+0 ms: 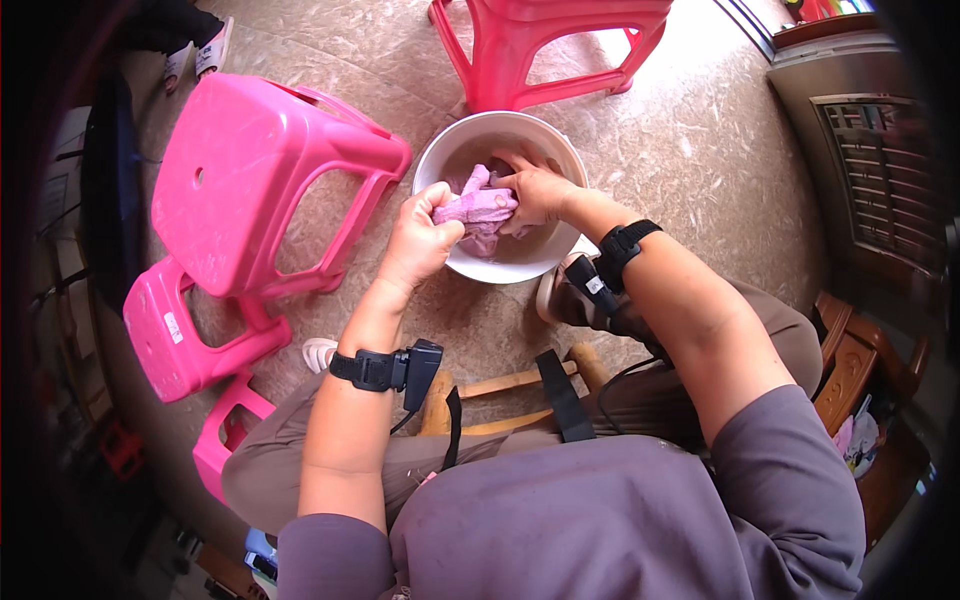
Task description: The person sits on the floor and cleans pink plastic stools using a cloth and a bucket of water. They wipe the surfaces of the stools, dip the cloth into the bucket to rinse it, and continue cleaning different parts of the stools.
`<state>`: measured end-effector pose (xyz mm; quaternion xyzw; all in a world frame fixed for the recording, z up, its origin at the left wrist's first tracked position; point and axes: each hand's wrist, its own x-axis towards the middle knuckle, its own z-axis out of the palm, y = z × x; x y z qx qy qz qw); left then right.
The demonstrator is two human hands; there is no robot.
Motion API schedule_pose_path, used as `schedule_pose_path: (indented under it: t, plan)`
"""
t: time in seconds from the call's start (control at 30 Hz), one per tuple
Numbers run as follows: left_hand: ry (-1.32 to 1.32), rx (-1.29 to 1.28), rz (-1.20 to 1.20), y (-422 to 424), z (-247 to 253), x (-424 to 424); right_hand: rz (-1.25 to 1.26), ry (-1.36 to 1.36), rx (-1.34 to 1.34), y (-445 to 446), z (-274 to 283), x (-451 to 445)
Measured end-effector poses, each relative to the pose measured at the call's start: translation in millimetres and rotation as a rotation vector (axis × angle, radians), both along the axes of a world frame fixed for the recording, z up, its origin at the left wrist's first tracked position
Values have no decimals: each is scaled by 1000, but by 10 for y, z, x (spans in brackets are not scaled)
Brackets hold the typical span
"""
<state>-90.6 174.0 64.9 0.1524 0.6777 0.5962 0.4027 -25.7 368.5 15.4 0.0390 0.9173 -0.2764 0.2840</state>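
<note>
A white bucket (508,273) with cloudy water in it stands on the floor in front of me. A wet pink cloth (480,210) is bunched up above and partly in the water. My left hand (426,232) grips the cloth's left end at the bucket's rim. My right hand (536,191) lies over the right part of the bucket, its fingers spread and pointing down toward the water, touching the cloth's right side. Whether its thumb pinches the cloth is hard to tell.
A red plastic stool (517,60) stands just beyond the bucket. Pink plastic stools (225,172) stand at the left. Another person's feet in slippers (214,49) show at the upper left. Carved wooden furniture (847,375) is at the right. My shoe (551,296) is beside the bucket.
</note>
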Motion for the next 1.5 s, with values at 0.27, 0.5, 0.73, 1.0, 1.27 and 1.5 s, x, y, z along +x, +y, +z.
schedule_pose_path:
  t: [0.27,0.5,0.73,1.0,1.27,1.5]
  plan:
    - [459,-812,-150,513,-344,367,0,-166,300,-253,-158,33]
    - [-469,-435,334,501,-779,226,-46,73,89,-275,209,-38]
    - [-1111,280,98,436,-561,25,-373,143,-639,-277,928,-34]
    - [-982,337,564,614,-409,159,-1172,229,-1088,-174,410,-15]
    - [-797,279,420,536,-568,234,-1187,82,-1411,-243,306,106]
    - [-1126,216,353,460,-302,157,-968,284,-1193,-356,448,143]
